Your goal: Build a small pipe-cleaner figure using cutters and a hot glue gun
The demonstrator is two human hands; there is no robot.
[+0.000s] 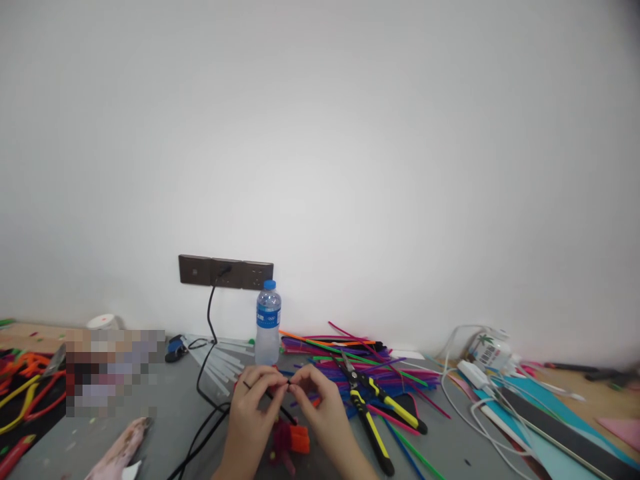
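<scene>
My left hand (255, 413) and my right hand (320, 407) meet fingertip to fingertip over the grey table (165, 427). Thumb and index finger of each are pinched together on a tiny dark thing (289, 382), too small to name. A thin dark piece also shows at the fingers of my left hand. Below and between the wrists lies a fuzzy dark red and orange object (299, 440). Close behind my hands stands a water bottle (269, 327) with a blue cap.
Colourful pipe cleaners (415, 380) and yellow-black pliers (370, 427) lie at the right. Clear sticks (213, 367) and a black cable (200, 373) are at the left. White cables (450, 393) run over papers further right. Yellow-handled scissors (23, 407) lie far left.
</scene>
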